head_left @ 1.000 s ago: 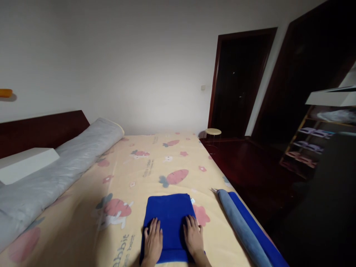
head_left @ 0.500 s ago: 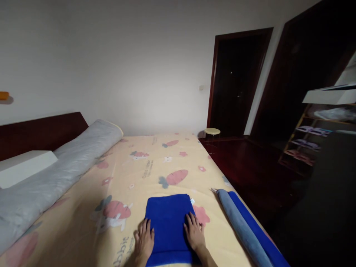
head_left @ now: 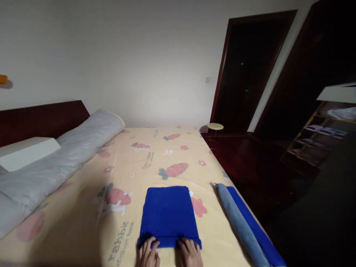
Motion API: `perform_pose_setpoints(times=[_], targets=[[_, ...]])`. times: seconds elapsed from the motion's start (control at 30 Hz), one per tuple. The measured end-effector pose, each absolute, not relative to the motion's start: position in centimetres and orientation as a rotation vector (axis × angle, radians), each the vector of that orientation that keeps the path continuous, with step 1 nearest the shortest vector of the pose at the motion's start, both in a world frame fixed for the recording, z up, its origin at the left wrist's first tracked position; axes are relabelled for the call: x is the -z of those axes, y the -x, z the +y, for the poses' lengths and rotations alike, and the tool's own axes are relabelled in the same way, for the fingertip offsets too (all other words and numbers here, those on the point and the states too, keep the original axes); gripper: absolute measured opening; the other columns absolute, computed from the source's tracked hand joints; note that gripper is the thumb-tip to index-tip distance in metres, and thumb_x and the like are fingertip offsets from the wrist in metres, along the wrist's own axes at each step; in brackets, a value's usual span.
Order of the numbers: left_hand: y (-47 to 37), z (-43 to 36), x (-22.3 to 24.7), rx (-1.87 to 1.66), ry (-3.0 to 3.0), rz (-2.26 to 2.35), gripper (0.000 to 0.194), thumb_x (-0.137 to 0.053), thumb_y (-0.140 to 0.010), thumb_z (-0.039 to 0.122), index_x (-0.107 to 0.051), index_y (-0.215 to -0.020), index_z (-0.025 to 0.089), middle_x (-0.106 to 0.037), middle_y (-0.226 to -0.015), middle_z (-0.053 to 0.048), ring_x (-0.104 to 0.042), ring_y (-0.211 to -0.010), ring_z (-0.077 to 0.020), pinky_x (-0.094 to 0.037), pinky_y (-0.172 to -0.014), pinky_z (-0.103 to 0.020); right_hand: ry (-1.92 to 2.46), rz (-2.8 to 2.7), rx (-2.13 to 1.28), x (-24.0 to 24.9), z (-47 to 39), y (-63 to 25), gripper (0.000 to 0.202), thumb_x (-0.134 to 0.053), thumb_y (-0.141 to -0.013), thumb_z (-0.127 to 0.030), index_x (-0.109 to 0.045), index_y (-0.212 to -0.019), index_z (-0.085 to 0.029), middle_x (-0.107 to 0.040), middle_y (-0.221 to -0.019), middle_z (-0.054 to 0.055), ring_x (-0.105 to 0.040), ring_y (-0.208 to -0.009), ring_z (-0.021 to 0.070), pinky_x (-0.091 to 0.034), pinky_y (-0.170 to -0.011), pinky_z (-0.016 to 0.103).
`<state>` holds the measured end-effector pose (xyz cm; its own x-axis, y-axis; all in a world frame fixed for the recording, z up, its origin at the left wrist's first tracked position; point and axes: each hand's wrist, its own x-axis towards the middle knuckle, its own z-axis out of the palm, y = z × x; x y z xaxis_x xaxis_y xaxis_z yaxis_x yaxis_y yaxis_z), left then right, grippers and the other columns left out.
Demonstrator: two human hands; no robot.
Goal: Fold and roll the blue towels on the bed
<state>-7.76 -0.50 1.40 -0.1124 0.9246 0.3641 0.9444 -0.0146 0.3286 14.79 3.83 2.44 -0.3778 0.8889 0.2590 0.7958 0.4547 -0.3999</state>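
Observation:
A blue cloth (head_left: 169, 211) lies flat on the patterned bed sheet, with a narrow folded band along its near edge. My left hand (head_left: 149, 253) is at the near left corner, its fingers curled over that band. At the near right corner my right hand (head_left: 190, 252) has its bent fingers on the same band. Both hands grip the cloth's near edge, thumbs partly hidden. A small white tag sticks out at the cloth's far right corner.
On the right of the bed lie a rolled grey-blue cloth (head_left: 239, 226) and a blue cloth strip (head_left: 257, 230). A grey rolled quilt (head_left: 72, 148) and white box (head_left: 29, 152) are at left. Beyond stand a stool (head_left: 215, 126) and shoe rack (head_left: 317, 129).
Both hands have slid from the cloth's sides down to its near edge, and their fingers have curled onto the band. The view has tilted slightly.

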Motion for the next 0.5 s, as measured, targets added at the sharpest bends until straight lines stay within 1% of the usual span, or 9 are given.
perform_pose_setpoints(times=[0.1, 0.2, 0.27, 0.4, 0.5], targets=[[10.1, -1.3, -1.9, 0.654, 2.107, -2.267, 0.047, -0.043, -0.077, 0.010, -0.070, -0.108, 0.031, -0.070, -0.117, -0.002, -0.062, -0.112, -0.0225, -0.048, -0.096, -0.038, 1.380, -2.341, -0.381, -2.4, 3.8, -17.2, 0.053, -0.053, -0.078, -0.020, -0.059, -0.129, -0.033, -0.064, -0.129, 0.003, -0.059, -0.111, 0.0275, -0.039, -0.093, 0.038], [11.2, -1.5, -1.8, 0.555, 2.052, -2.326, 0.053, -0.043, -0.077, 0.009, -0.065, -0.120, 0.030, -0.068, -0.123, -0.002, -0.057, -0.120, -0.0234, -0.046, -0.099, -0.039, 1.421, -2.321, -0.416, -2.6, 4.0, -18.7, 0.050, -0.050, -0.081, -0.022, -0.059, -0.129, -0.030, -0.061, -0.133, 0.003, -0.056, -0.115, 0.0270, -0.038, -0.094, 0.038], [11.1, -1.4, -1.5, 0.509, 1.949, -2.345, 0.055, -0.042, -0.077, 0.006, -0.065, -0.121, 0.030, -0.067, -0.125, -0.002, -0.054, -0.123, -0.0235, -0.043, -0.101, -0.040, 1.484, -2.278, -0.400, -2.5, 4.1, -19.0, 0.047, -0.048, -0.083, -0.022, -0.060, -0.128, -0.030, -0.062, -0.133, 0.004, -0.056, -0.117, 0.0269, -0.036, -0.095, 0.038], [10.2, -0.7, -2.0, 0.466, 1.878, -2.345, 0.054, -0.044, -0.076, 0.003, -0.066, -0.117, 0.031, -0.067, -0.123, -0.001, -0.053, -0.122, -0.0213, -0.038, -0.101, -0.037, 1.534, -2.218, -0.296, -2.5, 4.2, -18.8, 0.042, -0.050, -0.082, -0.021, -0.062, -0.121, -0.031, -0.066, -0.124, 0.003, -0.058, -0.110, 0.0256, -0.035, -0.093, 0.038], [10.1, -0.1, -3.6, 0.478, 1.904, -2.372, 0.051, -0.047, -0.074, 0.002, -0.067, -0.111, 0.031, -0.067, -0.121, -0.001, -0.053, -0.121, -0.0210, -0.036, -0.100, -0.037, 1.531, -2.201, -0.224, -3.4, 4.7, -18.2, 0.033, -0.050, -0.083, -0.019, -0.066, -0.111, -0.029, -0.070, -0.109, 0.003, -0.059, -0.101, 0.0243, -0.033, -0.092, 0.037]])
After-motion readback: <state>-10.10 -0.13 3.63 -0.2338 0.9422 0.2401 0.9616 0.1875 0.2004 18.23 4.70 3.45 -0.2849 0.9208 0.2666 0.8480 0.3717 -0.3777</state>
